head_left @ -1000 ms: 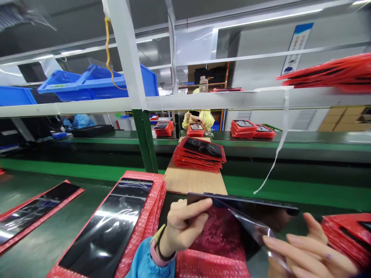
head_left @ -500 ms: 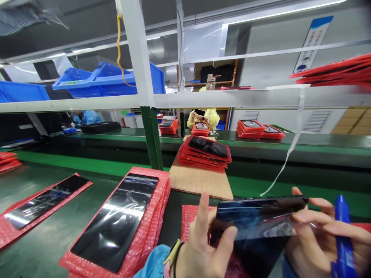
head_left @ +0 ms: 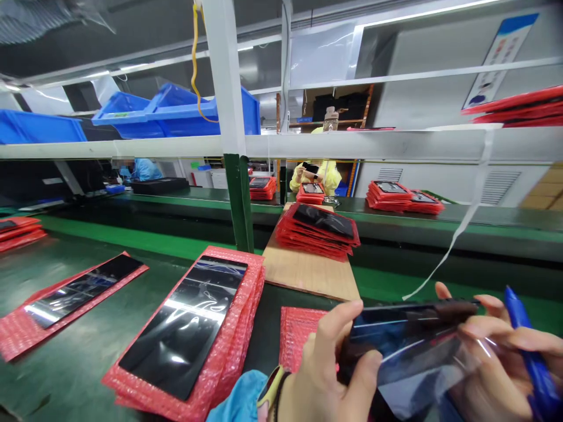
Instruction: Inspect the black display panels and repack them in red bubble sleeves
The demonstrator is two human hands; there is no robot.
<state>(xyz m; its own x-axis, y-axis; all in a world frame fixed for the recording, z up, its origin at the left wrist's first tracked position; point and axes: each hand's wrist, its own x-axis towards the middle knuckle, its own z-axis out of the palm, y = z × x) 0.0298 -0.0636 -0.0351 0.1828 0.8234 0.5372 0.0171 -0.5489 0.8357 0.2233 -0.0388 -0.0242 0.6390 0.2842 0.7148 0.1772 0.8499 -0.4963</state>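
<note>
I hold a long black glass panel (head_left: pixel 409 331) nearly level in front of me. My left hand (head_left: pixel 328 366) grips its left end, fingers and thumb closed round it. My right hand (head_left: pixel 497 357) pinches the right end and a clear film (head_left: pixel 440 369) hanging from the panel's underside. A blue pen (head_left: pixel 528 351) is tucked between the fingers of that hand. Below the panel lies a red bubble-wrap sheet (head_left: pixel 301 337) on the green bench.
To the left is a stack of red bubble sheets topped by a black panel (head_left: pixel 189 322), and a single one (head_left: pixel 74 293) further left. A wooden board (head_left: pixel 310 272) carries another red stack (head_left: pixel 321 231). White shelf rail (head_left: pixel 352 143), green post (head_left: pixel 240 202), a person in yellow (head_left: pixel 314 176) beyond.
The panel has come up from the red sheet to nearly level. My left hand moved from its top edge to grip the left end, and the blue pen came into view in my right hand.
</note>
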